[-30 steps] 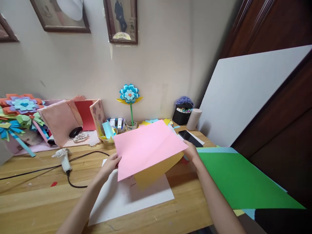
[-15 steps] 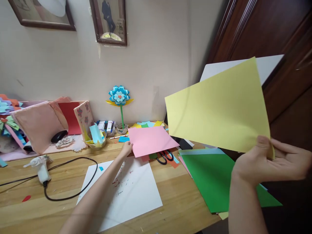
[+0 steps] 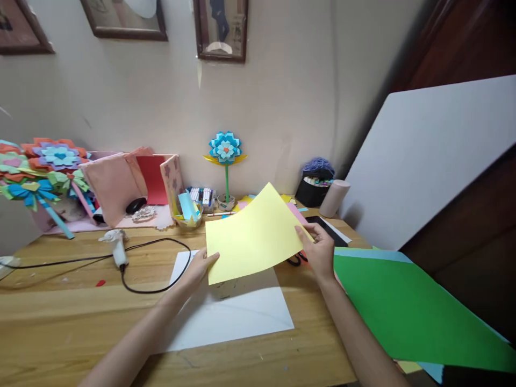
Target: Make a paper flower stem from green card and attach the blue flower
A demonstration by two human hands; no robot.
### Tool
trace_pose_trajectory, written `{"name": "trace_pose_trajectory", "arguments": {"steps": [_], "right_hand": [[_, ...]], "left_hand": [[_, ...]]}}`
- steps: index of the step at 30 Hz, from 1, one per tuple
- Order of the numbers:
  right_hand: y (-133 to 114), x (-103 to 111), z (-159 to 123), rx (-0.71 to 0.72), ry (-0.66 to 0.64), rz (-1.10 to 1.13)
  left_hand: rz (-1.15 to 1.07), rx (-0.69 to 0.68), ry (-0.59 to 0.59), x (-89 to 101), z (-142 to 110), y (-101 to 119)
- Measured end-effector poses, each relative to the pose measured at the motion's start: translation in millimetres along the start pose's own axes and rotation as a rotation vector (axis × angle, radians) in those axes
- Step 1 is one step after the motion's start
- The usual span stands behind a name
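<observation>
A sheet of yellow paper (image 3: pixel 253 236) is held above the desk between my two hands. My left hand (image 3: pixel 202 264) pinches its lower left corner, thumb on top. At the right edge, my right hand (image 3: pixel 318 247) grips the sheet with the thumb on its face. Part of a pink sheet (image 3: pixel 296 213) shows behind the yellow one; the rest is hidden. Below lies a white sheet (image 3: pixel 242 317) with small dark marks and scraps. Black scissor handles (image 3: pixel 296 260) peek out under the yellow sheet's right side.
Green paper (image 3: pixel 411 306) lies on a stack at the right. A hot glue gun (image 3: pixel 118 250) with a looping cord rests at left. Behind stand a blue paper flower (image 3: pixel 226 149), a pink box (image 3: pixel 110 185), markers (image 3: pixel 201 197) and a black holder (image 3: pixel 313 189).
My right hand has brought the yellow sheet left and down over the desk. My left hand now grips its left side; the pink sheet is mostly covered. The view has turned left.
</observation>
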State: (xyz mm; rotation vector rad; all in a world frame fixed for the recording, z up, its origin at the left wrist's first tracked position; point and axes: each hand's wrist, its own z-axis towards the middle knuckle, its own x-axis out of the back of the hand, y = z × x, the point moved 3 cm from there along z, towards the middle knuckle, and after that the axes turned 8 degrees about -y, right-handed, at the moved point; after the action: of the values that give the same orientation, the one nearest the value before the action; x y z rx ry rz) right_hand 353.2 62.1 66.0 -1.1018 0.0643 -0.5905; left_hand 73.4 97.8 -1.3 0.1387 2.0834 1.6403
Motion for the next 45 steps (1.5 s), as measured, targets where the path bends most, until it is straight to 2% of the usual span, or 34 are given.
{"name": "trace_pose_trajectory", "arguments": {"steps": [3, 6, 7, 9, 11, 14, 19, 23, 25, 26, 27, 29, 30, 31, 33, 35, 38, 45], "right_hand": [[-10.4, -40.8, -23.5, 0.133, -0.383, -0.128], [-14.4, -83.4, -57.8, 0.362, -0.758, -0.355], [-13.8, -96.5, -69.5, 0.438, -0.843, -0.415], [-11.1, -119.1, -88.7, 0.533, -0.928, -0.503], [-7.9, -135.6, -100.6, 0.57, -0.941, -0.548], [-4.5, -148.6, -107.4, 0.582, -0.949, -0.553], [-5.5, -148.5, -110.4, 0.559, -0.981, -0.497], [-12.7, -143.5, -110.2, 0.501, -1.116, -0.401], [-15.4, -139.5, -99.1, 0.416, -1.11, -0.332], [-15.8, -136.5, -88.7, 0.351, -1.03, -0.302], [-15.0, -132.7, -75.8, 0.267, -0.906, -0.272], [-10.4, -122.3, -48.1, 0.067, -0.549, -0.207], [-6.1, -119.7, -37.6, -0.06, -0.467, -0.133], [-0.6, -120.5, -30.6, -0.223, -0.491, -0.022], [5.3, -128.9, -27.2, -0.468, -0.729, 0.284], [5.0, -135.0, -30.9, -0.58, -0.861, 0.523], [2.7, -139.0, -39.9, -0.604, -0.809, 0.658], [0.8, -145.4, -67.0, -0.637, -0.748, 0.722]], "left_hand": [[-0.023, -0.005, 0.022, 10.3, -6.3, -17.8], [-0.096, -0.009, 0.008, 10.2, -6.8, -29.0], [-0.124, -0.011, -0.001, 9.1, -7.3, -30.9], [-0.185, -0.023, -0.02, 6.7, -9.0, -32.5], [-0.231, -0.029, -0.025, 5.5, -11.4, -32.8], [-0.216, -0.045, 0.004, 6.2, -13.4, -31.4], [-0.117, -0.112, 0.085, 8.1, -10.9, -27.6], [-0.123, -0.118, 0.116, 11.0, -6.9, -30.4], [-0.124, -0.13, 0.135, 13.9, -5.5, -31.3], [-0.125, -0.136, 0.143, 15.2, -5.3, -30.8], [-0.127, -0.144, 0.147, 16.0, -5.5, -29.7], [-0.129, -0.164, 0.127, 15.3, -7.2, -25.4], [-0.13, -0.176, 0.096, 13.5, -8.5, -22.6], [-0.13, -0.188, 0.055, 11.1, -10.1, -20.0], [-0.132, -0.206, -0.022, 6.5, -13.4, -15.7], [-0.126, -0.202, -0.05, 5.3, -15.9, -13.3], [-0.084, -0.151, -0.008, 10.8, -16.5, -11.4], [-0.036, -0.137, 0.147, 17.2, -19.9, -4.1]]}}
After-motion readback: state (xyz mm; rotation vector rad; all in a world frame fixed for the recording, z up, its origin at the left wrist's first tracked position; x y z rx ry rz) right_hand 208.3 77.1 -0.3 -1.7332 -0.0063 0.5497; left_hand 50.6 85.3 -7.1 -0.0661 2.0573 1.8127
